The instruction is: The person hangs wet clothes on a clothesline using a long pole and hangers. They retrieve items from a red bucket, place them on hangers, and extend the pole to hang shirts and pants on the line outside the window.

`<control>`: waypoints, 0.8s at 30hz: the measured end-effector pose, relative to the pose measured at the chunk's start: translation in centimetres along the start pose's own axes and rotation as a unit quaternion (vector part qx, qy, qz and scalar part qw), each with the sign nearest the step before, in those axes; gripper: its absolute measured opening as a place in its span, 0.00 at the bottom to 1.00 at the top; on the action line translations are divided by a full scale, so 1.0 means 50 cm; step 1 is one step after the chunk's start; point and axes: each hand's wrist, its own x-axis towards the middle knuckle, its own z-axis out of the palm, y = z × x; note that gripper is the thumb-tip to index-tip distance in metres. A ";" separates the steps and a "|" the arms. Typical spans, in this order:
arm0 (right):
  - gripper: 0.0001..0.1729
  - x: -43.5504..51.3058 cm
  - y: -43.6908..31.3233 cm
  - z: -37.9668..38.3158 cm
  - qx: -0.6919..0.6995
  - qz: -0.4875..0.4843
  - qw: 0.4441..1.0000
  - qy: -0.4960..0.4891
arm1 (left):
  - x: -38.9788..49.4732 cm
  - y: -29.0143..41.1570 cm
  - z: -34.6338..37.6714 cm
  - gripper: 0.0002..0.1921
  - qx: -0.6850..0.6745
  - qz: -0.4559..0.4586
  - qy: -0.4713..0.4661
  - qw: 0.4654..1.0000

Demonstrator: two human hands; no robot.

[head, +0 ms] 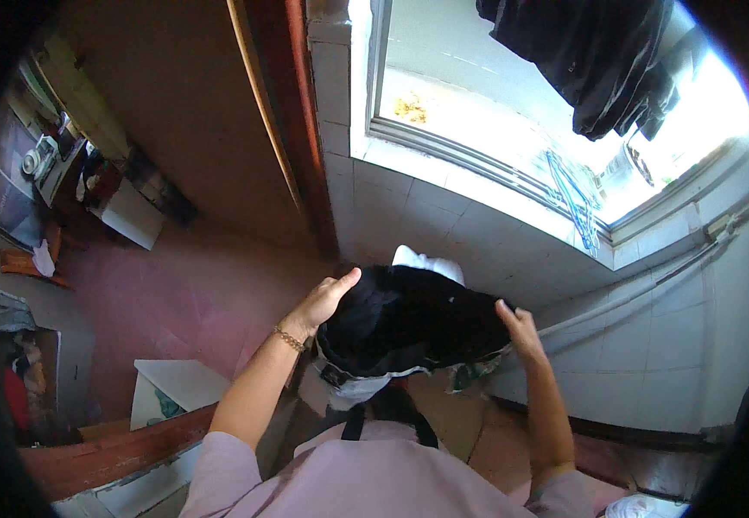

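A black cloth item (413,317), perhaps a garment, is stretched between my two hands in front of my body. My left hand (324,299), with a bracelet at the wrist, grips its left end, thumb on top. At the opposite end my right hand (521,329) pinches the cloth, thumb up; its fingers are partly hidden. A pale edge runs along the lower side of the cloth, and whitish material (358,390) shows below it. Beyond the far edge a white object (427,262) is partly hidden. A dark green patch (472,375) shows under the right part.
An open window with a tiled sill (439,171) is ahead to the right. Blue hangers (572,194) hang there, beneath dark clothing (598,58). A pipe (640,288) crosses the tiled wall. Left of me are a doorway frame (310,129) and a white box (173,382).
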 end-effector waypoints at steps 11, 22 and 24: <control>0.23 -0.031 -0.022 -0.006 0.463 -0.008 0.878 -0.120 | -0.056 0.042 -0.061 0.21 0.179 -0.072 -0.068 0.979; 0.19 -0.134 -0.208 0.123 0.484 -0.069 0.840 -0.234 | 0.006 -0.062 -0.047 0.16 0.182 0.155 -0.066 0.969; 0.25 -0.119 -0.193 0.117 0.504 -0.045 0.837 -0.208 | 0.022 -0.061 -0.023 0.13 0.210 0.143 -0.099 0.962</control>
